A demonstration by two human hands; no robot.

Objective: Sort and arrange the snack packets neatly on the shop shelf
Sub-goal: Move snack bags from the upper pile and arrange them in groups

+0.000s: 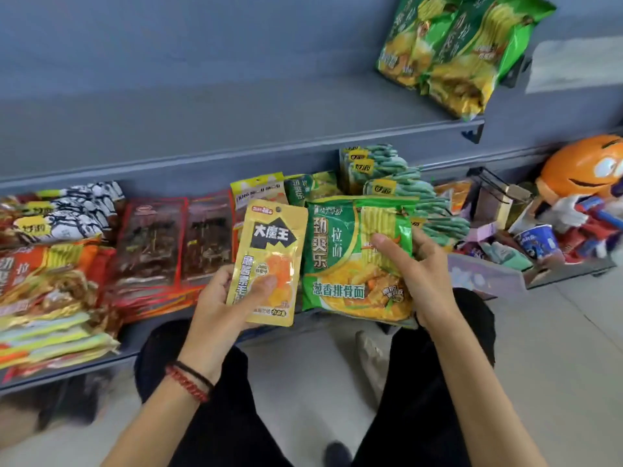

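My left hand [224, 301] holds a small yellow snack packet [269, 251] upright, thumb across its lower front. My right hand [416, 264] grips the right side of a green noodle packet [344, 261], thumb on its front, just above the low grey shelf [141, 348]. Both packets sit side by side in front of me. Behind them on the shelf lie another yellow packet [258, 192] and more green packets [310, 187].
Dark red packets [175, 241] lie left of centre, orange and black-and-white packets [57, 230] at far left. Teal pea-snack bags [397, 183] pile up at the right. Green packets [462, 52] stand on the upper shelf. An orange mascot figure [583, 170] and small cups sit far right.
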